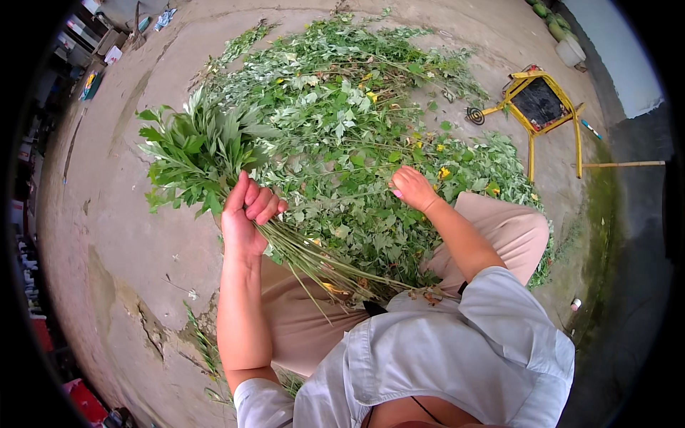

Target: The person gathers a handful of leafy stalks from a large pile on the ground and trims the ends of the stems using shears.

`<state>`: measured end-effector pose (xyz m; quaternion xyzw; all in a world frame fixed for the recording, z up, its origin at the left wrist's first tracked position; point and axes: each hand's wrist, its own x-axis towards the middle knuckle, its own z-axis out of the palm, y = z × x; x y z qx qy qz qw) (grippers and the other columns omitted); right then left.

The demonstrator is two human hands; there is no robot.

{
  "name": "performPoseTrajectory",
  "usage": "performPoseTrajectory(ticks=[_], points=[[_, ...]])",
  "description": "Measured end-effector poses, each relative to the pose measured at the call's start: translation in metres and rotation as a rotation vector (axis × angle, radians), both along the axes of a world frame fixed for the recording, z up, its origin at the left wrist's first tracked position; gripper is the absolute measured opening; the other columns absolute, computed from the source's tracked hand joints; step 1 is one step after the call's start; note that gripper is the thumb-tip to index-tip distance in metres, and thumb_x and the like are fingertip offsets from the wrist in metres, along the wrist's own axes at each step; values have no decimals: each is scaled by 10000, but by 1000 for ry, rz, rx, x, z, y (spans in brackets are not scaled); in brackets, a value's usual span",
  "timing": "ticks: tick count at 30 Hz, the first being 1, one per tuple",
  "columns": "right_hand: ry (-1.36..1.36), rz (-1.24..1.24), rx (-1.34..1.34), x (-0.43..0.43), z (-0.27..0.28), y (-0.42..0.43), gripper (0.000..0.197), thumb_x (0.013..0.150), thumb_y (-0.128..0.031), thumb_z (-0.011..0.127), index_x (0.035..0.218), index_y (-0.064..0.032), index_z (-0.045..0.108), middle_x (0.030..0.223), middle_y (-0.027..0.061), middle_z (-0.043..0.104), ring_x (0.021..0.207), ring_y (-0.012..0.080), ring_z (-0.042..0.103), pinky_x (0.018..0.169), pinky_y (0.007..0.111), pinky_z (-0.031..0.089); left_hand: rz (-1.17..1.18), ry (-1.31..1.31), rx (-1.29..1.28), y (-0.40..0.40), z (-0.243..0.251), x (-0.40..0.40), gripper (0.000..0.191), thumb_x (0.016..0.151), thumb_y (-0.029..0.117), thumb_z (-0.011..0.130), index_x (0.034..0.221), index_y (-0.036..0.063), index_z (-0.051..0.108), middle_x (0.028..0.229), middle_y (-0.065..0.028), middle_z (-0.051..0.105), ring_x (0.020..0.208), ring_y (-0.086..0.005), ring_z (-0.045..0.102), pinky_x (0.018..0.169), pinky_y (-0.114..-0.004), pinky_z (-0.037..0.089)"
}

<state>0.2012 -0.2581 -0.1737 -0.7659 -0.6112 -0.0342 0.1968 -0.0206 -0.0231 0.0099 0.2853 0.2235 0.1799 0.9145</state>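
Note:
My left hand [251,208] is shut around a thick bundle of leafy green stems [198,150], which look like mugwort. Its leaves fan out at the upper left, and the bare stalks [321,254] slant down to the right across my lap. To the right, my right hand [415,187] has its fingers closed, apparently pinching a thin stem [342,198] that runs leftward above the pile. Beneath and beyond both hands spreads a wide heap of cut leafy plants [342,117], with a few yellow leaves or flowers among them.
A yellow-framed chair [540,101] with a black panel stands right of the heap, beside a dark coil [474,115]. A bamboo stick [623,164] lies near the right wall. Far right are a white bucket [570,52] and green gourds [556,27]. Cracked concrete [150,326] lies left.

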Motion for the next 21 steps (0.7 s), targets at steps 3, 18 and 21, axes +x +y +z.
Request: performPoseTrajectory(ticks=[3, 18, 21], points=[[-9, -62, -62, 12, -7, -13, 254, 673, -147, 626, 817, -55, 438, 835, 96, 513, 842, 258, 517, 767, 344, 440, -38, 71, 93, -7, -3, 5, 382, 885, 312, 411, 550, 149, 327, 422, 54, 236, 376, -87, 225, 569, -297, 375], [132, -1407, -73, 132, -4, -159, 388, 869, -390, 383, 874, -12, 473, 792, 245, 575, 767, 410, 544, 675, 474, 423, 189, -154, -44, 53, 3, -38, 361, 917, 245, 332, 576, 123, 329, 459, 39, 270, 408, -89, 284, 568, -296, 376], [400, -972, 240, 134, -24, -105, 418, 828, -399, 485, 901, 8, 540, 795, 201, 594, 762, 342, 564, 692, 382, 418, 174, -127, -45, 54, -5, -20, 356, 913, 245, 339, 580, 121, 336, 465, 36, 263, 423, -98, 291, 606, -328, 408]])
